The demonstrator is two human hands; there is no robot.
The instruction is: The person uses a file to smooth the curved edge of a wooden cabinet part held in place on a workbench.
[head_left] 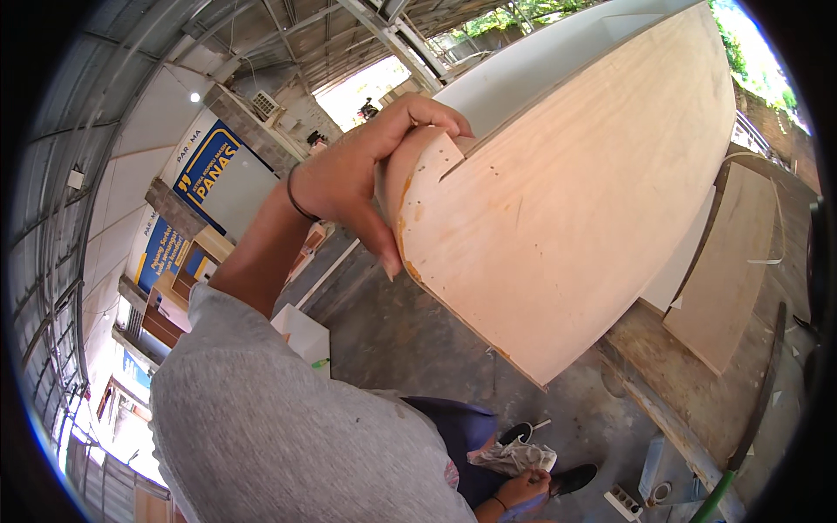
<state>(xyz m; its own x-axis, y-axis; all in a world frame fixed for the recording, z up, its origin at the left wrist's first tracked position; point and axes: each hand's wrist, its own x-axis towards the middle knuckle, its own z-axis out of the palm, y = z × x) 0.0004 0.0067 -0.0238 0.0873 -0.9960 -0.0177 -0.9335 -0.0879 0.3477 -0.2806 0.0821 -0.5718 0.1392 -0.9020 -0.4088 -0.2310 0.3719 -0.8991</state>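
A large boat-shaped plywood piece (567,209) fills the upper right, tilted, with a pale bare side and a white inner face (540,74). Small nail or staple marks dot its near end. My left hand (370,179) grips that rounded end, fingers over the top edge and thumb down the outer edge. Low in the view, by my shoes (574,479), my right hand (523,491) is closed on a crumpled whitish rag (516,457). Part of the right hand's grip is hidden by the cloth.
A flat plywood panel (724,261) lies on the wooden workbench (641,340) at right. A green hose end (715,497), a power strip (622,503) and a tape roll (661,492) are at lower right. A white box (305,340) stands on the floor behind my left arm.
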